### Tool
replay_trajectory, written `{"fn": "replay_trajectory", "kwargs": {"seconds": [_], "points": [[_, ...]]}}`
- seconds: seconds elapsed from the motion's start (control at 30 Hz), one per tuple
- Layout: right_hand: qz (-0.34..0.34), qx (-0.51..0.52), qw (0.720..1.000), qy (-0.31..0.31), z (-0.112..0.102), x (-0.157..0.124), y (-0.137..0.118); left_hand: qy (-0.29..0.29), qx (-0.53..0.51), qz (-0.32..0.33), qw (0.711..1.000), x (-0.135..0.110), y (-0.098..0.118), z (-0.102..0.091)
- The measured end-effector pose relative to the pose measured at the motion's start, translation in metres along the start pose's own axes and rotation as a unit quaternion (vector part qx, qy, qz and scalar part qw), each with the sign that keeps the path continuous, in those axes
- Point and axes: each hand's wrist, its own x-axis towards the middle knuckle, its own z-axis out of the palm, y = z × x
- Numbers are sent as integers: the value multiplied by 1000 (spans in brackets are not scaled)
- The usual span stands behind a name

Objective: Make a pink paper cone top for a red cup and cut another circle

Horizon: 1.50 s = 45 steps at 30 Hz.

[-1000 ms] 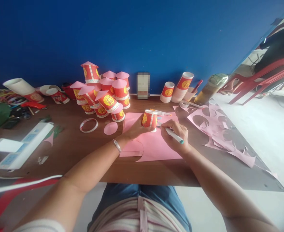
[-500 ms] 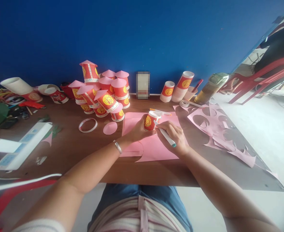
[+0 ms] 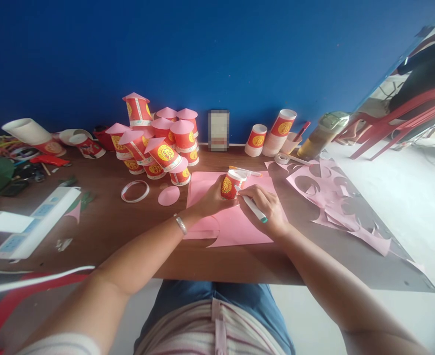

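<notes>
Head view, from my remote seat: nearest are a striped top (image 3: 191, 330) and two bare forearms, one reaching in from each lower corner and converging over the brown table (image 3: 188, 256). My left arm runs up and inward, one silver bracelet (image 3: 180, 225) at the wrist; the left hand (image 3: 216, 196) curls around the left side and base of one red paper cup (image 3: 228, 186), with most of its fingers hidden behind it. My right arm comes in at a steeper slant, and the right hand (image 3: 265, 203) is bent in a writing grip, its fingers pinching one white marker (image 3: 253, 207), teal end toward me. The marker's tip is at the cup's side; I can't tell whether it touches. The cup is slightly tilted, over a pink sheet (image 3: 245, 229).

To the left I count one power strip (image 3: 40, 219), one white ring (image 3: 135, 192) and one pink disc (image 3: 168, 195); to the right lie cut pink scraps (image 3: 350, 217), too overlapped to count. One orange-ended pen (image 3: 247, 171) lies just beyond the cup. Farther back stands a pile of roofed cups (image 3: 164, 154), at least nine pink cones among them, then two cup stacks (image 3: 257, 140), one bottle (image 3: 321, 137) and the blue wall (image 3: 217, 54).
</notes>
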Motion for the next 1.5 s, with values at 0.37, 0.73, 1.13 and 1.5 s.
{"fn": "replay_trajectory", "kwargs": {"seconds": [0.37,0.73,1.13,1.5], "points": [[-8,29,999,-29,2,0,-5,-3,40,-8,999,1,5,-2],[1,27,1000,-6,5,-4,0,-9,-15,-7,1000,5,15,-1],[24,17,999,13,1,-1,2,-22,-32,-41,998,5,22,-3],[42,29,999,20,7,-10,11,-44,-79,-47,995,4,17,-6]]}}
